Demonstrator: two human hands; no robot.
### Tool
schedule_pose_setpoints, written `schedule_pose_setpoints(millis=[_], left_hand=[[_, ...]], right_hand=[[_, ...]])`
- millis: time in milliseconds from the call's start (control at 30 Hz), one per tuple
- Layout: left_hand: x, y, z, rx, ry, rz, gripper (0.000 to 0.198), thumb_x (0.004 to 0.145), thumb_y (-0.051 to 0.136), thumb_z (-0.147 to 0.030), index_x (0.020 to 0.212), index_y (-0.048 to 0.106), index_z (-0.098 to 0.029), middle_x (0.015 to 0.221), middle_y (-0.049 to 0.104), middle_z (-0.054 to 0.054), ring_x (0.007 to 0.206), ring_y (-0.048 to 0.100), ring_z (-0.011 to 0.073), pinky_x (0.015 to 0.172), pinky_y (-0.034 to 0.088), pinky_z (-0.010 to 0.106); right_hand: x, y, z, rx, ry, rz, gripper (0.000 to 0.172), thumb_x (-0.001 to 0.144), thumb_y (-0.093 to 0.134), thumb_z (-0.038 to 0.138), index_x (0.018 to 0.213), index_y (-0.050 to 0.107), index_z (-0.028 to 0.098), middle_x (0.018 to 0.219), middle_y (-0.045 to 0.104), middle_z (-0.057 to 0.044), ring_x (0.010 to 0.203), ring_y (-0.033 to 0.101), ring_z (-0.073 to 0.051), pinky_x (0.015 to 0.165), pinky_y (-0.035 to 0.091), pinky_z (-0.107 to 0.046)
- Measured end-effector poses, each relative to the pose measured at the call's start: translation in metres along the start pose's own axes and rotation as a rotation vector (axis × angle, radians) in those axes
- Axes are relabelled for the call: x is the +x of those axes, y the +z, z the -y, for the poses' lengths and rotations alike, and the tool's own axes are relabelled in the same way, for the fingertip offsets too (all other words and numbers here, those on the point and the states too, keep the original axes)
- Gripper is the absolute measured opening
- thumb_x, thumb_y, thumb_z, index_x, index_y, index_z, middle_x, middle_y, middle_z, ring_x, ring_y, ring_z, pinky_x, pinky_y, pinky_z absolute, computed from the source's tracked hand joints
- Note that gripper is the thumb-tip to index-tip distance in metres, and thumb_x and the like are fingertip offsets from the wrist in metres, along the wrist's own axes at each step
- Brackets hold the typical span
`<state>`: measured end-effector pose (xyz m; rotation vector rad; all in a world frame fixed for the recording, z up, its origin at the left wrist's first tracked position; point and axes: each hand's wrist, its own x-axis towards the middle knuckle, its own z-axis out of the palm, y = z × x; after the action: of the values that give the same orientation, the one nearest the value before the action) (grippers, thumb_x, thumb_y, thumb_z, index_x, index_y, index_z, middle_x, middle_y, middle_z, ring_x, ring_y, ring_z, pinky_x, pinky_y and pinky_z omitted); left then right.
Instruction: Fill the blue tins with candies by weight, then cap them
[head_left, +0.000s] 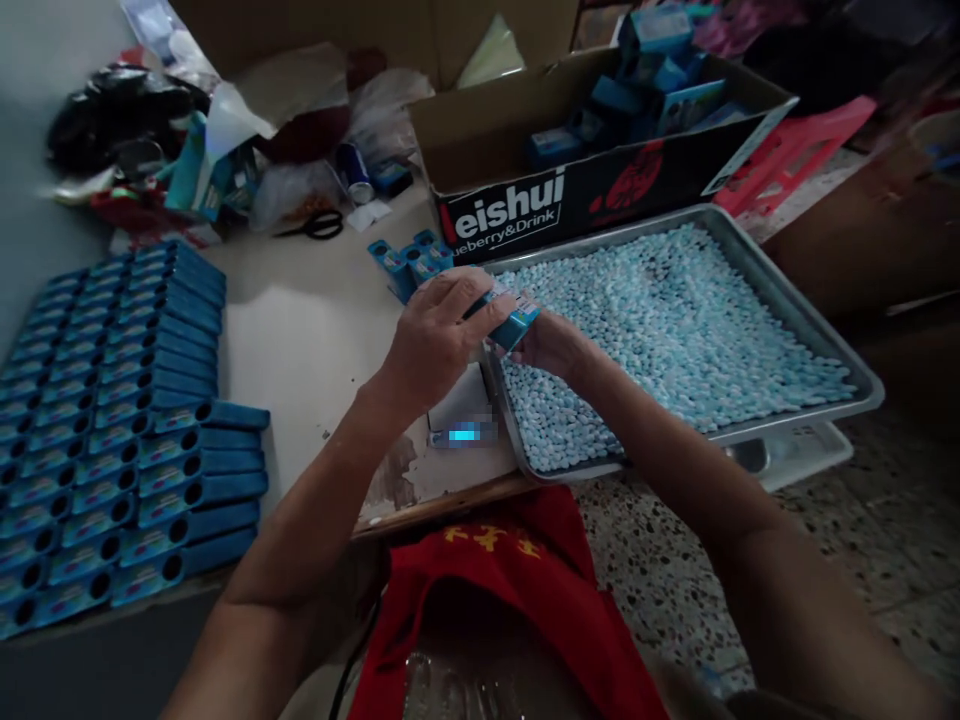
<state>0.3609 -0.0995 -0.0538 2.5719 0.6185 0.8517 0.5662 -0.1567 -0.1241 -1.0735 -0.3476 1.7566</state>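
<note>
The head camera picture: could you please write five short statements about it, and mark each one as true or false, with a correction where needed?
1. The left hand holds a small blue box, with the right hand at its lower end. True.
2. The metal tray holds many small pale blue and white pieces. True.
3. The black-handled scissors lie inside the tray. False: they lie on the table, near its far side.
4. The large printed carton beyond the tray has nothing in it. False: several blue packages are inside.
5. The rows of blue boxes are at the left of the picture. True.
</note>
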Motion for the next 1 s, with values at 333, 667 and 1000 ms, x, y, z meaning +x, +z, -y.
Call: schedule_pose_setpoints(millis=[333,667,1000], left_hand=[[0.022,0.028,0.017,0.027,-0.012,-0.051,0.027,0.105,0.066,-0.019,0.119,0.086,-0.032,0.13,0.08,0.007,0.139,0.069,0.034,0.13,0.048,0.055],[-0.044,0.035,0.039,-0.302,-0.501,-0.272,0.044,0.086,0.095,-0.045,0.12,0.073,-0.027,0.119,0.08,0.004,0.115,0.076,0.0275,0.113,0.062,0.047],[-0.126,0.035,0.006,-0.661,-0.784,-0.267,0.051,0.08,0.097,-0.044,0.117,0.067,-0.027,0.116,0.083,0.003,0.111,0.081,0.0253,0.109,0.066,0.047]], right_hand=[[-0.002,-0.005,0.005,0.311,0.128,-0.143,0.049,0.12,0.04,0.062,0.093,0.056,0.025,0.066,0.059,-0.002,0.056,0.043,-0.012,0.041,0.027,-0.012],[-0.006,-0.007,0.003,0.311,0.061,-0.138,0.023,0.117,0.048,0.038,0.111,0.062,0.022,0.075,0.063,-0.005,0.056,0.048,-0.013,0.039,0.031,-0.014],[-0.01,-0.006,-0.001,0.228,-0.071,-0.142,0.03,0.094,0.056,0.012,0.118,0.073,0.019,0.092,0.079,-0.011,0.086,0.076,-0.021,0.068,0.069,-0.028]])
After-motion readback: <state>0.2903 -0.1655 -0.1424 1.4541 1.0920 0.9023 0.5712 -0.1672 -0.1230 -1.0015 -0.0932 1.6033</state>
